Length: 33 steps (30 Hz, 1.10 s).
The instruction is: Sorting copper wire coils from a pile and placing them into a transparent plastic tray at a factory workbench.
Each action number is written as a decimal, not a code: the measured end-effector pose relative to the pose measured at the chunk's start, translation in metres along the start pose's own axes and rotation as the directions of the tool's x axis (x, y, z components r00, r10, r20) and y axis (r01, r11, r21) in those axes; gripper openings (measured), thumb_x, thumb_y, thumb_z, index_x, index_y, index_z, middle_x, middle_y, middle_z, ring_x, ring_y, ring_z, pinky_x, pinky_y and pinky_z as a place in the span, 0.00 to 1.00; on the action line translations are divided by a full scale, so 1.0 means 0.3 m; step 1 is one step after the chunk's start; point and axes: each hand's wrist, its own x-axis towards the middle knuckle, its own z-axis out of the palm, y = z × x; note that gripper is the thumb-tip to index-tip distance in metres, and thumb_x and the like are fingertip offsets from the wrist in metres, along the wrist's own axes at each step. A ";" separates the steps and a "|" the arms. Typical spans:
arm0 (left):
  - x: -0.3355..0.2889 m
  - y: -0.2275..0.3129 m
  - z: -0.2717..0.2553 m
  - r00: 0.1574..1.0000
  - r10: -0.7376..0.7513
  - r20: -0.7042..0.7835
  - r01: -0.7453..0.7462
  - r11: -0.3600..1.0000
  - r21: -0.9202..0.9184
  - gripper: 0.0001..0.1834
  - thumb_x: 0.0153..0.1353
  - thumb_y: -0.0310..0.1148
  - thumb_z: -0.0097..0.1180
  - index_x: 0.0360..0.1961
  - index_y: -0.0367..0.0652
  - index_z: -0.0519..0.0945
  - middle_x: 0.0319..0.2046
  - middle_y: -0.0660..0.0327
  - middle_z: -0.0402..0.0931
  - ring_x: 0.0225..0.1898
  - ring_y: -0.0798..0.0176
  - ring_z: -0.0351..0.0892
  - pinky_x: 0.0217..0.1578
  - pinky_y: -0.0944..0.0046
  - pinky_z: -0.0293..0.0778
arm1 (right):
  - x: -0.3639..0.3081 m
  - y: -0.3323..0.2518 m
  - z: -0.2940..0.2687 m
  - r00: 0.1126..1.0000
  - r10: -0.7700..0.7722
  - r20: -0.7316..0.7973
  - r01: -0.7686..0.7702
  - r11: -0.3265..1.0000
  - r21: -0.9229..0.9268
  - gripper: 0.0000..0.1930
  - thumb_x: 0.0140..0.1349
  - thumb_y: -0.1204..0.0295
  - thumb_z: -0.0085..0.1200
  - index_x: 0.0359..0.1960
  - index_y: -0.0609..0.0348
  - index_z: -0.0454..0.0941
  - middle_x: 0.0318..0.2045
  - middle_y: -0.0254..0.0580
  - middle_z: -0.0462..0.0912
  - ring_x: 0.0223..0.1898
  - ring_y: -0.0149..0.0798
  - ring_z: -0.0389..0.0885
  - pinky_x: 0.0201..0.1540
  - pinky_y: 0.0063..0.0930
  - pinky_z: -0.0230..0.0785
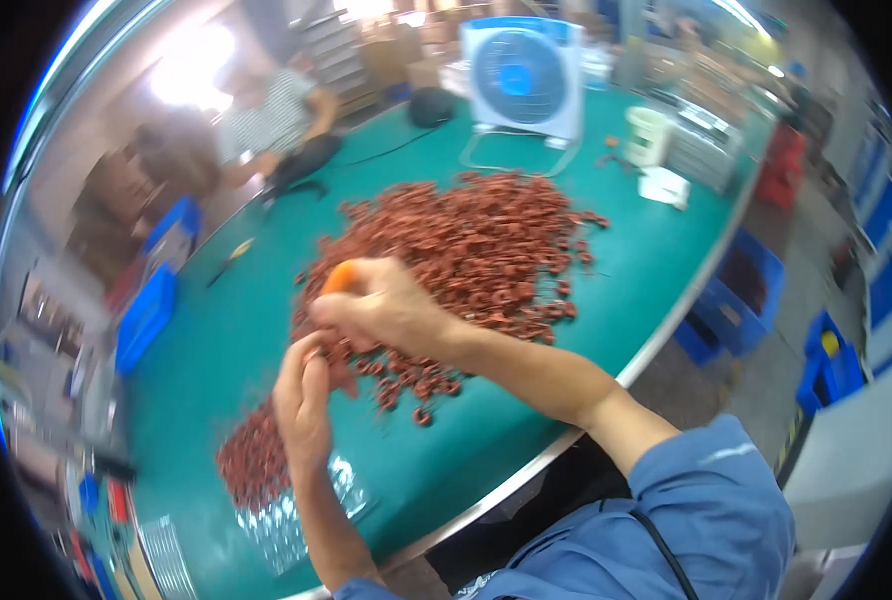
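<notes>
Head view: your right grip (388, 306) is clamping an orange handle (342, 277) near reddish rings (466, 235) piled on the bench (191, 375); I cannot tell what your left grip (304, 405) is holding. You should be steadying both.

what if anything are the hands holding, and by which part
The right hand grips what looks like an orange handle, below its exposed end; blur hides whether the left hand holds anything.

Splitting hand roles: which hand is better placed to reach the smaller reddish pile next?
Left hand, probably: it is nearer the smaller pile, while the right hand, farther away, grips an orange object.
</notes>
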 end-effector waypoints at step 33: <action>-0.018 0.036 0.029 0.945 0.216 -0.247 -0.156 0.958 0.241 0.17 0.69 0.26 0.49 0.57 0.37 0.65 0.29 0.58 0.79 0.29 0.68 0.79 0.32 0.69 0.75 | -0.034 -0.008 0.051 0.991 -0.083 0.101 0.089 0.994 -0.064 0.14 0.67 0.65 0.56 0.38 0.67 0.80 0.20 0.33 0.79 0.20 0.21 0.74 0.20 0.14 0.64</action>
